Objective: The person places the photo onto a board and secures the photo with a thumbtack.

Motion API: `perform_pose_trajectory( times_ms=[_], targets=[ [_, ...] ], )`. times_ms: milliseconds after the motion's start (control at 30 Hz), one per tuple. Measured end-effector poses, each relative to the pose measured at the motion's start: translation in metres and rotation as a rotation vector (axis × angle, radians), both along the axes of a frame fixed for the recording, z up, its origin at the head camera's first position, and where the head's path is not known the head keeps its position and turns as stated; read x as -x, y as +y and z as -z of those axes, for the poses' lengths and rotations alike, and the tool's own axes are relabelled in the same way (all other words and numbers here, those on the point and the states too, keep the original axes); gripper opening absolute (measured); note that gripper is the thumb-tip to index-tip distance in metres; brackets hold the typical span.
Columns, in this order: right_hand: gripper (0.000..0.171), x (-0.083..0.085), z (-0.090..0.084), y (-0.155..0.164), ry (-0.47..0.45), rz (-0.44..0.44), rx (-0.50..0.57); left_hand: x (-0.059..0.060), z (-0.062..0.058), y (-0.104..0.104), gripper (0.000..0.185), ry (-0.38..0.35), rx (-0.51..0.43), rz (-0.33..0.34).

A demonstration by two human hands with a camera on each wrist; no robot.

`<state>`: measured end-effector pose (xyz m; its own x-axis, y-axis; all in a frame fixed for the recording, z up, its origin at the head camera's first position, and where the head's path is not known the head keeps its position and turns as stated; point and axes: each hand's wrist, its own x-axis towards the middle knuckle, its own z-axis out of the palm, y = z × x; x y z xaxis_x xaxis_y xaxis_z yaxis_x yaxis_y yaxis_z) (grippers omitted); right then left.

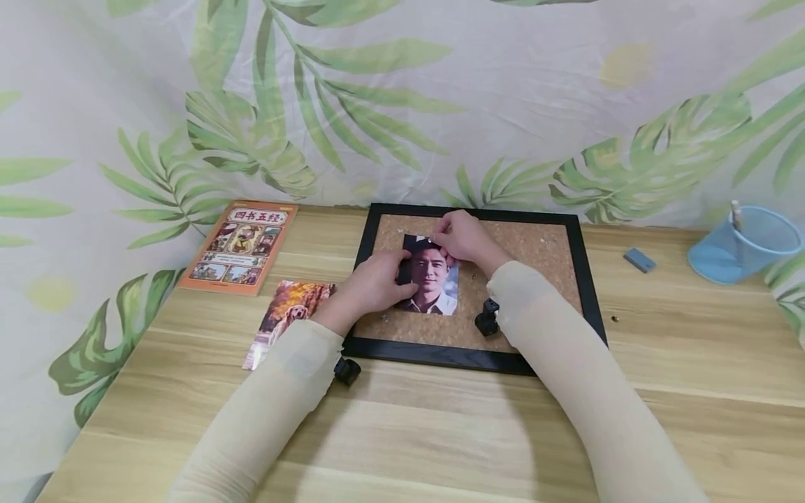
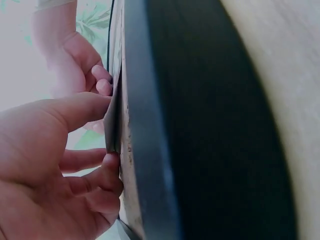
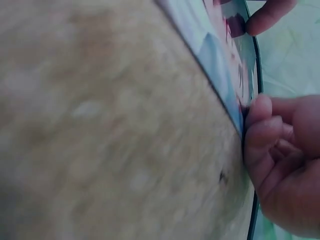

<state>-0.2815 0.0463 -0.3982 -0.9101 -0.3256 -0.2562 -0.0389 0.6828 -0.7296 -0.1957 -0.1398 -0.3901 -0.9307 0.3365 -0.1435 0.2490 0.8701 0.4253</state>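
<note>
A portrait photo (image 1: pixel 432 279) lies on a black-framed cork board (image 1: pixel 534 241) on the wooden table. My left hand (image 1: pixel 385 274) pinches the photo's left edge, thumb on top; the left wrist view shows the thumb and curled fingers (image 2: pixel 111 165) either side of the photo's edge (image 2: pixel 113 127), against the board's frame (image 2: pixel 150 125). My right hand (image 1: pixel 448 241) has its curled fingertips pinching at the photo's top right corner. In the right wrist view these fingertips (image 3: pixel 257 112) meet the photo's edge (image 3: pixel 220 65) on the cork (image 3: pixel 100 125). A small pale pin (image 1: pixel 430 239) shows beside them.
An orange book (image 1: pixel 242 244) and a dog photo (image 1: pixel 291 314) lie left of the board. At the right are a grey eraser (image 1: pixel 639 260) and a blue mesh pen cup (image 1: pixel 748 244). A leaf-print curtain (image 1: pixel 402 98) hangs behind the table.
</note>
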Motion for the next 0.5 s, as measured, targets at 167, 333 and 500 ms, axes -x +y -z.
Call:
perform_pose_trajectory(
  times_ms=[167,333,500],
  targets=[
    [0.020,-0.011,-0.001,0.012,-0.005,-0.062,0.055,-0.001,-0.002,0.002,0.066,-0.007,0.046,-0.023],
    [0.023,-0.027,-0.002,0.027,0.019,-0.100,0.087,-0.001,-0.002,0.002,0.066,-0.020,0.037,-0.032],
    [0.023,-0.044,-0.006,0.047,0.066,-0.116,0.091,-0.001,-0.001,-0.001,0.066,-0.024,-0.014,-0.025]
  ],
)
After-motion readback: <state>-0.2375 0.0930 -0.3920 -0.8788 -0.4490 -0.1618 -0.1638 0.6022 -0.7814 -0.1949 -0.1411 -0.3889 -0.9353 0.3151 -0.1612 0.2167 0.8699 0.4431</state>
